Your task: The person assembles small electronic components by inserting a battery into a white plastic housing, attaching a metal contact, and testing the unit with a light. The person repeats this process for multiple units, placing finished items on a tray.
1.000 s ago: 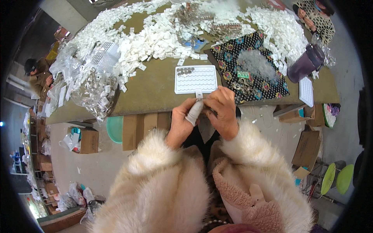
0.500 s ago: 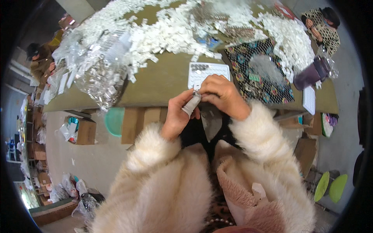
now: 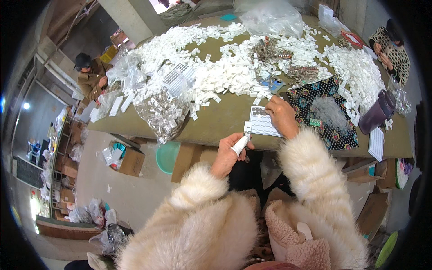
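Observation:
My left hand (image 3: 228,155) is closed in front of the table edge, a white cover on one finger. It grips a small white card (image 3: 247,127) that sticks up beside the tray's left side. My right hand (image 3: 282,116) is over the right part of the white ridged tray (image 3: 264,128), fingers drawn together near its upper edge. Whatever those fingers hold, if anything, is too small to make out. Small dark grey pieces (image 3: 259,112) lie along the tray's far edge. Beyond it spreads a big heap of small white cards (image 3: 225,74).
To the right lie a black patterned cloth (image 3: 344,135) with clear plastic on it, a purple bottle (image 3: 378,112) and another white tray (image 3: 376,145). A clear bag of small pieces (image 3: 164,119) is at left. Two people (image 3: 90,81) (image 3: 391,54) sit at the table's sides.
My right hand has left my left hand and moved up and right over the tray. My left hand still holds a small white card. The view has tilted up, showing more of the table.

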Tool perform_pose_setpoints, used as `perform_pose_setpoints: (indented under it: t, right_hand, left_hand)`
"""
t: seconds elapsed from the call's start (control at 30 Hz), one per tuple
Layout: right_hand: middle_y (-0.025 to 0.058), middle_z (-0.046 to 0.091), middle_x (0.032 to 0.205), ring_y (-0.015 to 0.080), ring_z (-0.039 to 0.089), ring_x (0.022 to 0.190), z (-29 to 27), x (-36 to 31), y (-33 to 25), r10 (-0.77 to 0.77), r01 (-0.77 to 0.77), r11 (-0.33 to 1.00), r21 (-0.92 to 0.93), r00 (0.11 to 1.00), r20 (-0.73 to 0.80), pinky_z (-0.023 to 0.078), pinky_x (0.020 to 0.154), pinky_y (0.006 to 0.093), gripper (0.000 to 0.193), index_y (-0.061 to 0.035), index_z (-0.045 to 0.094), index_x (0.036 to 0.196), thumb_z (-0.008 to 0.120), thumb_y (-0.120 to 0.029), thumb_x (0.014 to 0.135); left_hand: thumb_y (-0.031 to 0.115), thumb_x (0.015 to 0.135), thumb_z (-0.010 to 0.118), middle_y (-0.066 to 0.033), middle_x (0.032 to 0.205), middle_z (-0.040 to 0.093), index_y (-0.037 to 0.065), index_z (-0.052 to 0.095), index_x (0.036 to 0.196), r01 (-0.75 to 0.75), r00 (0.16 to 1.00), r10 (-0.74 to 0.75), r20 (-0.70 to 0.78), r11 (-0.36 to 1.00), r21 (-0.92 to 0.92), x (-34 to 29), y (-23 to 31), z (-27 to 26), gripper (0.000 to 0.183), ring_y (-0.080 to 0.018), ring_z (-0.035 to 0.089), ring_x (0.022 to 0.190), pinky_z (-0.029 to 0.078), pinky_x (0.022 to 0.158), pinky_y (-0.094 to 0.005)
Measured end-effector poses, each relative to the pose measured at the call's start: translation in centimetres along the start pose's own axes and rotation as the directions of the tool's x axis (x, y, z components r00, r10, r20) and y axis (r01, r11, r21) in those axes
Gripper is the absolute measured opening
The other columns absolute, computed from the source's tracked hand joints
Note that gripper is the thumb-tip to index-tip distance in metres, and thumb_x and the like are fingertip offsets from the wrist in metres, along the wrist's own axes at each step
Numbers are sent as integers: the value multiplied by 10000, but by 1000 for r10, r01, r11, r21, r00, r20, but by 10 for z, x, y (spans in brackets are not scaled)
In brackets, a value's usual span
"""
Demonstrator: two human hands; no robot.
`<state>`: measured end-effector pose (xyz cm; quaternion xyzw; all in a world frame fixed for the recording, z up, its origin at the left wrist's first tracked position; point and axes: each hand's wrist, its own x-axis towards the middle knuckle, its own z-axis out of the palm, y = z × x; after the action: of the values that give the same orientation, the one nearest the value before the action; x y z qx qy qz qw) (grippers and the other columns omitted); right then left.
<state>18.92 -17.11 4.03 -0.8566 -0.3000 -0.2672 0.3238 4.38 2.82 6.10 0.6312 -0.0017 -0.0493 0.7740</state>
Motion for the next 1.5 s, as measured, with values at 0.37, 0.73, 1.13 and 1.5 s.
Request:
perform_pose_setpoints:
  t: [0.37,0.73,1.13,1.5]
  right_hand:
    - [96,596,887,315,603,879,-11,0,-9,162,-169,956,239,986,48,470,771,418,103,-30,647,833,735,-32,780]
    - [98,583,855,298,597,886,4,-2,2,-184,184,983,-16,982,38,456,766,403,110,-38,686,843,623,11,768]
    - [112,560,824,319,579,787,-30,-12,-54,-208,233,953,192,968,-141,456,700,409,157,-21,617,849,739,-40,754]
    - [92,514,806,279,558,795,-36,-22,-80,-389,395,911,116,918,-71,437,678,387,189,-44,575,790,726,-57,677]
  left_hand:
    - [123,1027,570,-73,876,704,-28,652,1112,33,999,-33,-12,999,-12,3,-6,9,192,-47,484,532,371,471,-191]
    - [134,1023,584,-80,875,712,-31,654,1136,24,1000,-24,-16,999,-33,6,-9,3,213,-47,491,533,370,465,-188]
    - [89,981,639,-89,902,725,-64,691,1111,-27,997,17,-71,989,-143,9,-1,11,208,-55,501,545,384,482,-202]
    - [79,978,641,-54,850,710,-56,704,1072,-37,999,34,-24,983,-181,7,-7,18,176,-59,518,562,376,480,-212]
